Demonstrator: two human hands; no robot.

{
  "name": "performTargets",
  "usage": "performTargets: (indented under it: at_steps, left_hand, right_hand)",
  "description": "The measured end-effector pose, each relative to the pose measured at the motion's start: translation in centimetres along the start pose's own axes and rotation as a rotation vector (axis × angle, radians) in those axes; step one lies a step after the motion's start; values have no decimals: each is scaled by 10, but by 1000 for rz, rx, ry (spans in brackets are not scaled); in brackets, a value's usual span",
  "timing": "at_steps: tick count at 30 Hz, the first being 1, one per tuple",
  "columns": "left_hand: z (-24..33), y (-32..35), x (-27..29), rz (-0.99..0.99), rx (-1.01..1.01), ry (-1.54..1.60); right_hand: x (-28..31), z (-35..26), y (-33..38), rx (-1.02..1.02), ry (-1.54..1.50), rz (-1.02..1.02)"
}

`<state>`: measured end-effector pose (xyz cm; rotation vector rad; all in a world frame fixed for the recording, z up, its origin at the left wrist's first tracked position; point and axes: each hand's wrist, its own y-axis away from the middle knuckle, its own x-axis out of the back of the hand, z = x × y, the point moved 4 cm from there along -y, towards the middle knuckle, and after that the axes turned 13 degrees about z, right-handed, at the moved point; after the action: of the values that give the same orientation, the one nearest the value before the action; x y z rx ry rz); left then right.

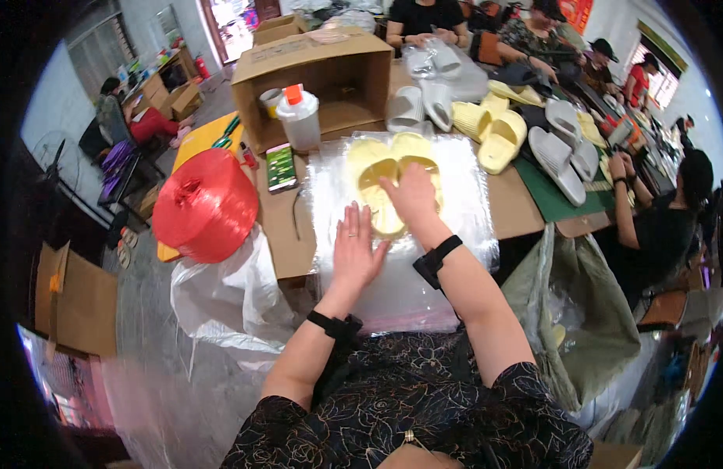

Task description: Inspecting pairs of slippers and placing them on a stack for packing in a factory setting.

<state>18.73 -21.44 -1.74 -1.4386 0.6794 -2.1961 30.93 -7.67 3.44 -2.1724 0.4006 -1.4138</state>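
Observation:
Side by side in front of me lies a pair of pale yellow slippers, the left slipper (367, 156) and the right slipper (412, 147), toes pointing away. Under them is a stack of clear plastic bags (474, 203); whether the pair is inside a bag I cannot tell. My left hand (357, 248) lies flat on the plastic beside the left slipper's heel, fingers stretched out. My right hand (414, 197) is on the right slipper, thumb reaching toward the left one and fingers curled at its opening. Its fingertips are partly hidden.
A cardboard box (256, 74), a white bottle (300, 129), a phone (281, 168) and a red twine roll (205, 205) stand left. Grey slippers (556, 164) and yellow slippers (502, 141) lie right, above an open sack (584, 328). Other people (666, 203) sit along the tables.

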Motion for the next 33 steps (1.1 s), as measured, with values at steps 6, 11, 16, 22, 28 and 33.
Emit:
performTargets:
  at_steps: [6,11,16,22,28,33]
  left_hand:
    - [1,3,4,76,3,51]
    - [1,4,6,103,19,57]
    - [-2,1,-1,-56,89,26]
    - [4,1,3,-18,27,-10]
    - [6,2,1,-14,2,-29]
    - [8,3,4,25,-14,-11]
  right_hand:
    - [-22,10,-12,-6,-51,-64]
    - [-39,15,-26,47,82,-59]
    - [-37,35,-23,-71,-295,159]
    - [8,62,-4,-260,-615,450]
    - [72,127,23,-547,-1016,987]
    - [140,210,90,-699,-1437,1323]
